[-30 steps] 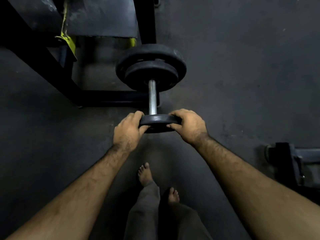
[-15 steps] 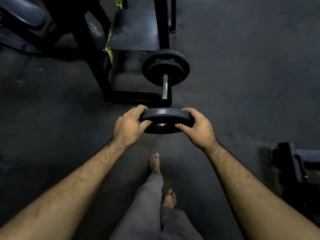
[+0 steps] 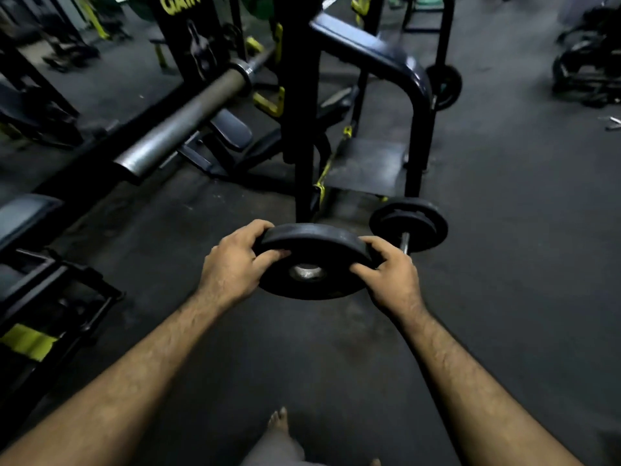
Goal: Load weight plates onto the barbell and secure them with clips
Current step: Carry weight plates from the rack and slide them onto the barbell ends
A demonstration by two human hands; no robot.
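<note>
I hold a small black weight plate [image 3: 314,260] in front of me, tilted so its metal-lined centre hole faces me. My left hand [image 3: 235,267] grips its left rim and my right hand [image 3: 389,274] grips its right rim. The barbell's bare steel sleeve [image 3: 181,124] runs from the rack at upper centre down toward the left, its end free and well apart from the plate. Just right of my right hand a short storage peg [image 3: 405,242] carries two more black plates [image 3: 408,225].
A black rack upright [image 3: 300,105] with yellow hooks stands directly behind the plate. A padded bench [image 3: 230,129] lies behind the bar, another bench pad [image 3: 23,216] at far left. More gear sits at the far right. Open dark floor lies to the right; my bare foot [image 3: 279,422] is below.
The plate has come off the storage peg and risen toward me. My view has lifted and swung left, bringing the barbell sleeve and rack into sight.
</note>
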